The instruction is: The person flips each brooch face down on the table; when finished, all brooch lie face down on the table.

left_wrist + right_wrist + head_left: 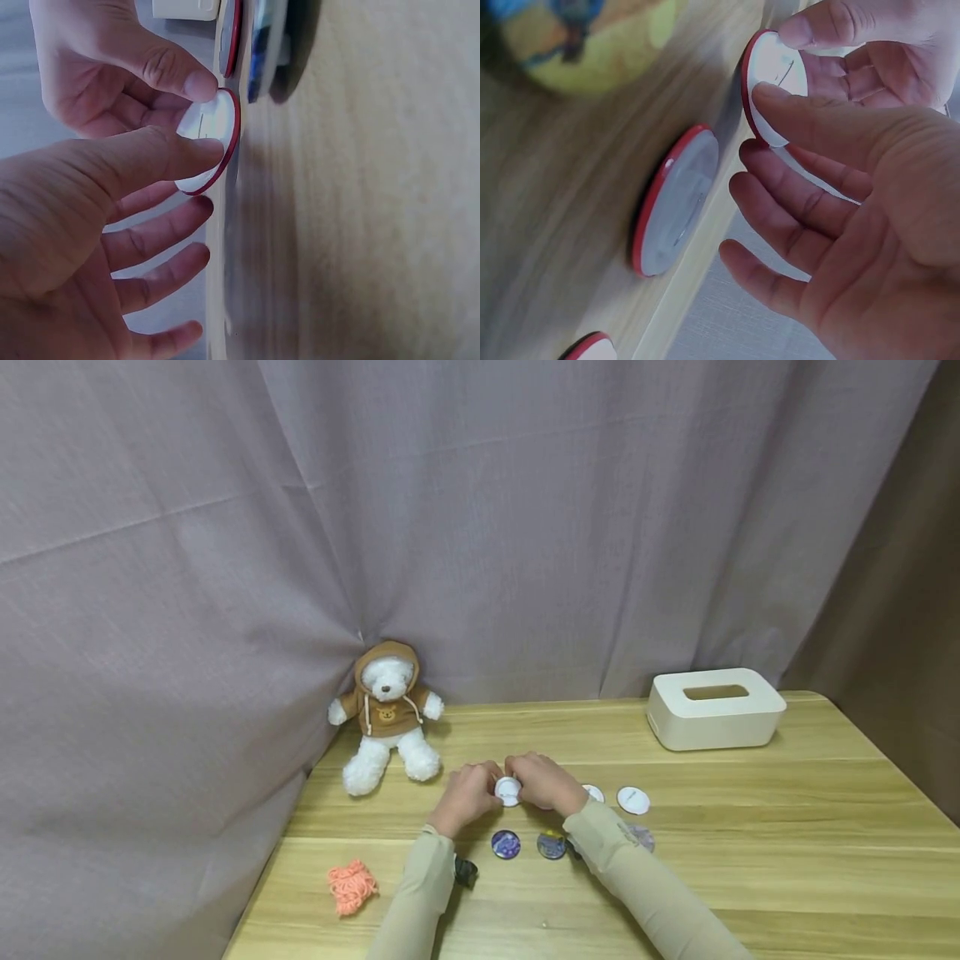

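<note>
Both hands hold one round pin-back button badge over the table, its white back with the pin turned toward me. The left hand pinches its left edge, thumb on the white back. At the opposite edge the right hand pinches it the same way. In the left wrist view the badge's red rim shows, and the left hand's other fingers spread loosely below. Another white-backed badge with a red rim lies close by the right hand. Nearer me lie a purple-blue badge and a blue-yellow badge, picture side up.
More badges lie to the right: a white-backed one, one partly behind the right wrist, and a pale one by the sleeve. A teddy bear sits back left, coral yarn front left, a tissue box back right.
</note>
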Action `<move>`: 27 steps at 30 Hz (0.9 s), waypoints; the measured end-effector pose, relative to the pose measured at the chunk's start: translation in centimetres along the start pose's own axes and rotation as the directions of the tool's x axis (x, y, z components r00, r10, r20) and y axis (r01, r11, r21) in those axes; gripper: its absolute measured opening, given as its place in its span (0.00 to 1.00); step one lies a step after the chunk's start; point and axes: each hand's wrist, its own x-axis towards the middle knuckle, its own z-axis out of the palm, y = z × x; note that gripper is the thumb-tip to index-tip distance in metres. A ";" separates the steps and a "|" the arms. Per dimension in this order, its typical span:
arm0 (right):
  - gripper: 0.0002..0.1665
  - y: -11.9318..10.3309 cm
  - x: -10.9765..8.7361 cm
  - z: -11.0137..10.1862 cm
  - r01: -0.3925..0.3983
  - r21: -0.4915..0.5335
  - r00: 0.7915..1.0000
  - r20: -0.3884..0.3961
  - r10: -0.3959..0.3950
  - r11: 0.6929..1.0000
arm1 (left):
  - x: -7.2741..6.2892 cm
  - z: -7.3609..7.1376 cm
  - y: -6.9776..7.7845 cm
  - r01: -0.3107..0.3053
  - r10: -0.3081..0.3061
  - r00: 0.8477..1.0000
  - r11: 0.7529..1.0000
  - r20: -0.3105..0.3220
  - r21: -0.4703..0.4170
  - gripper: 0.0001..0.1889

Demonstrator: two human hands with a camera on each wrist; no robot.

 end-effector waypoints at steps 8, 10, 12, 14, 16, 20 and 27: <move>0.14 -0.3 0.1 0.2 -0.022 -0.063 0.999 0.025 0.023 0.998 | -0.1 0.2 0.3 0.045 -0.046 0.998 0.999 0.043 0.021 0.16; 0.13 -0.3 0.1 0.3 -0.025 -0.079 0.999 0.035 0.028 0.997 | -0.1 0.2 0.3 0.050 -0.052 0.997 0.998 0.049 0.028 0.17; 0.12 -0.3 0.1 0.4 -0.026 -0.088 0.999 0.043 0.030 0.996 | -0.1 0.2 0.4 0.053 -0.055 0.997 0.998 0.057 0.031 0.18; 0.11 -0.2 0.1 0.5 -0.017 -0.094 0.999 0.044 0.022 0.995 | -0.1 0.2 0.4 0.053 -0.055 0.997 0.998 0.060 0.031 0.17; 0.10 -0.1 0.1 0.6 -0.009 -0.106 0.999 0.041 0.013 0.994 | -0.1 0.3 0.4 0.053 -0.055 0.996 0.998 0.064 0.026 0.16; 0.09 0.1 0.0 0.7 -0.002 -0.112 0.999 0.040 0.007 0.994 | -0.1 0.4 0.3 0.052 -0.053 0.996 0.999 0.074 0.012 0.13; 0.09 0.1 0.1 0.6 0.001 -0.093 0.999 0.045 0.003 0.996 | -0.2 0.4 0.1 0.058 -0.059 0.995 0.998 0.076 0.009 0.12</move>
